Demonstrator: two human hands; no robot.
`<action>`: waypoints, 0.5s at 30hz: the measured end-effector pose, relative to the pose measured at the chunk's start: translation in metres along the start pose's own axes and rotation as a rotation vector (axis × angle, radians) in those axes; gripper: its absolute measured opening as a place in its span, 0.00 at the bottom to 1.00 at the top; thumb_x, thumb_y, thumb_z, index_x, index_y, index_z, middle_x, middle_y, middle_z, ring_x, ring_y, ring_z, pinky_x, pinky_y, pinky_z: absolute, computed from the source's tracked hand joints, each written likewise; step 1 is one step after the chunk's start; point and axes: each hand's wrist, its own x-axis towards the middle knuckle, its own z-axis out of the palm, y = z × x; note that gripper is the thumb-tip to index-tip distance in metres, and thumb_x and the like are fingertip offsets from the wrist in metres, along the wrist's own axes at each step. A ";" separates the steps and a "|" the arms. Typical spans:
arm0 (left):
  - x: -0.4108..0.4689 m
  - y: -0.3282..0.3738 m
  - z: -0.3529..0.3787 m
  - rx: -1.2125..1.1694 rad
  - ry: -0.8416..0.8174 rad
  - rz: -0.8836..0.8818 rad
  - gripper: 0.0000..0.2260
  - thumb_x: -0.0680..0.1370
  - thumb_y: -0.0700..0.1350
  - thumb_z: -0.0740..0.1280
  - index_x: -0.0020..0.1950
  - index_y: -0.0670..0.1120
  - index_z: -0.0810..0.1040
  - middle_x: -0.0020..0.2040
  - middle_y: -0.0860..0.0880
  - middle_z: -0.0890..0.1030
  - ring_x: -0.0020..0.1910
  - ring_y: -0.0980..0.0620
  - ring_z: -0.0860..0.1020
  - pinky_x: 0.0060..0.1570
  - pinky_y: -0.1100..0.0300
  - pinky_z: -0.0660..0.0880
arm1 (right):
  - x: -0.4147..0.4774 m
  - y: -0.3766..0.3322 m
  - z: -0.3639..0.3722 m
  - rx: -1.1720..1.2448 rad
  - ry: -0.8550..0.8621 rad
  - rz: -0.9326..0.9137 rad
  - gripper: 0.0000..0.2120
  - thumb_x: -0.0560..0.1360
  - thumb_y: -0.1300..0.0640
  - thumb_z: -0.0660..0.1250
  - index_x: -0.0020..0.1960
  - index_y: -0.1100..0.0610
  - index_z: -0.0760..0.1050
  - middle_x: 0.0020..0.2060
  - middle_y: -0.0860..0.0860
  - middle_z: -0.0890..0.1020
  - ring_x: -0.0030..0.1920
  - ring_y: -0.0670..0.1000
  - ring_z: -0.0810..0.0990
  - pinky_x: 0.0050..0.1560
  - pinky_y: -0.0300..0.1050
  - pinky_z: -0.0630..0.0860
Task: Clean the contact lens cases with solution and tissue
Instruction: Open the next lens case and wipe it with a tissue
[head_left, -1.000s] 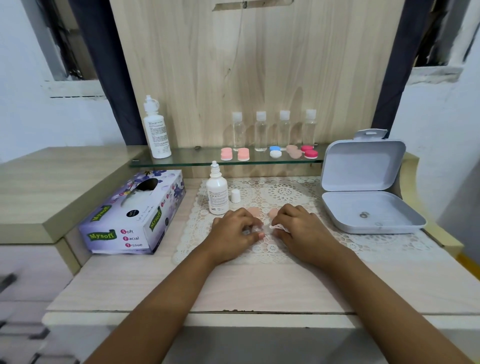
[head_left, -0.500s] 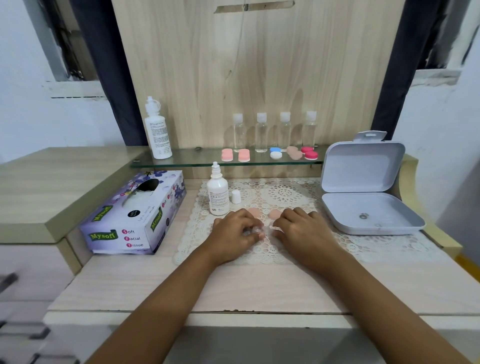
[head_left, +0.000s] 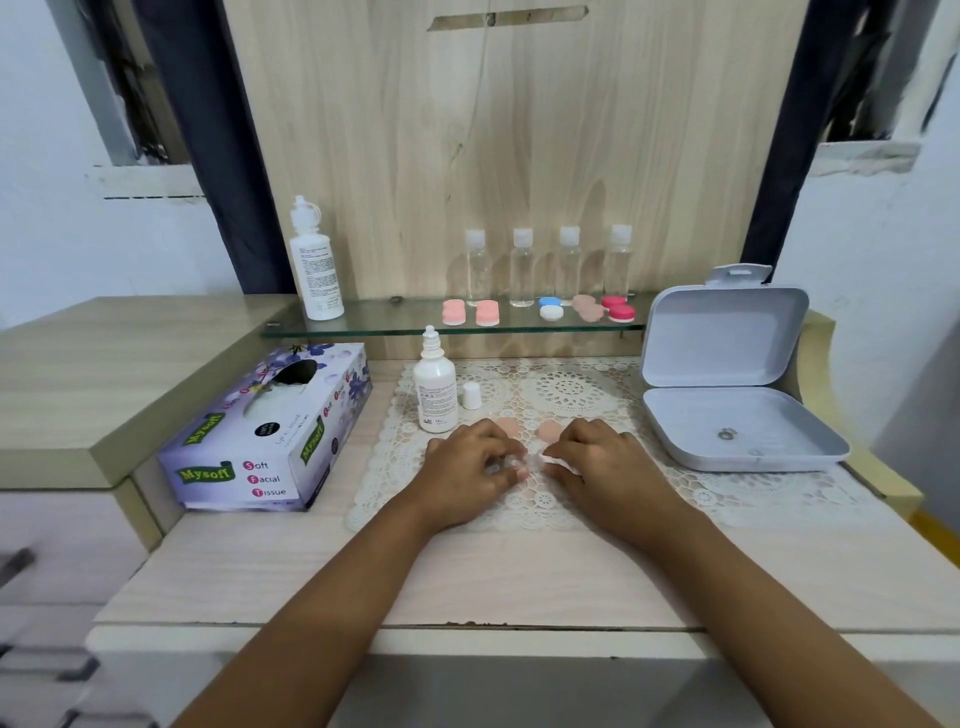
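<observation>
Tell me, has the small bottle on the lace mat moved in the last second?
No. The bottle stands where it did, just left of its cap and in front of the glass shelf.

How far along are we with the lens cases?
Done: solution bottle stands uncapped, its cap beside it; two peach lids lie off on the lace mat. In hand: left hand holds the clear case, right hand pinches a tissue wad next to it. Left, it seems: the capped cases on the glass shelf.
</observation>
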 end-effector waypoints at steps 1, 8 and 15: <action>0.000 -0.001 0.000 0.003 0.001 0.002 0.11 0.75 0.52 0.67 0.57 0.52 0.80 0.48 0.58 0.72 0.48 0.59 0.70 0.59 0.49 0.68 | 0.000 0.000 0.000 -0.009 0.005 -0.005 0.14 0.76 0.49 0.60 0.56 0.55 0.78 0.51 0.51 0.77 0.55 0.55 0.74 0.51 0.49 0.69; -0.001 0.001 0.000 0.026 -0.024 -0.006 0.13 0.77 0.53 0.65 0.59 0.53 0.79 0.49 0.58 0.71 0.50 0.59 0.69 0.61 0.50 0.65 | 0.001 0.001 0.000 0.080 -0.035 0.047 0.12 0.77 0.51 0.62 0.58 0.54 0.75 0.54 0.51 0.75 0.58 0.53 0.71 0.55 0.48 0.69; -0.004 0.004 -0.003 -0.066 -0.032 -0.050 0.14 0.80 0.53 0.58 0.60 0.52 0.77 0.51 0.55 0.74 0.55 0.56 0.72 0.64 0.47 0.64 | 0.001 -0.002 -0.006 0.514 0.093 0.180 0.06 0.75 0.55 0.65 0.51 0.52 0.77 0.45 0.49 0.78 0.47 0.47 0.76 0.45 0.37 0.68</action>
